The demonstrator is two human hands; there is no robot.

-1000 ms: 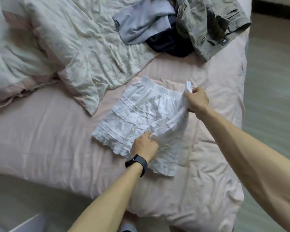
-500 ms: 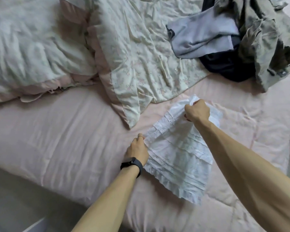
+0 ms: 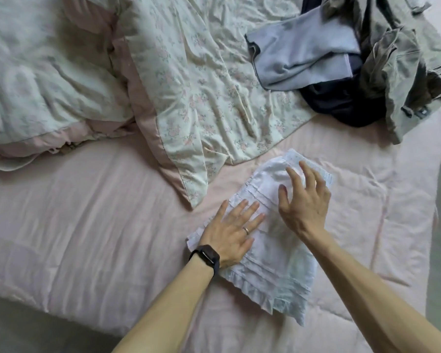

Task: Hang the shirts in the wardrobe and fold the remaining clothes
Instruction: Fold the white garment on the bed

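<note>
Skirt first, seen from the head camera: the white tiered skirt lies folded into a narrow bundle on the pink bedsheet, just off the middle of the frame toward 5 o'clock, its long axis running from 1 o'clock down to 6 o'clock and its frilled hem at the near end. The left hand rests flat on the bundle's 9 o'clock edge, fingers straight and slightly spread, gripping nothing; a ring shows on one finger and a black wristband circles the wrist. The right hand is over the waistband end at 1 o'clock of the left hand, fingers spread and lightly arched with the tips down on the cloth, holding nothing. A crumpled floral duvet fills the frame from 9 to 12 o'clock, one corner ending just beside the skirt. At 1 to 2 o'clock lies a heap: a light blue garment over a dark navy garment, an olive-grey garment beside them.
</note>
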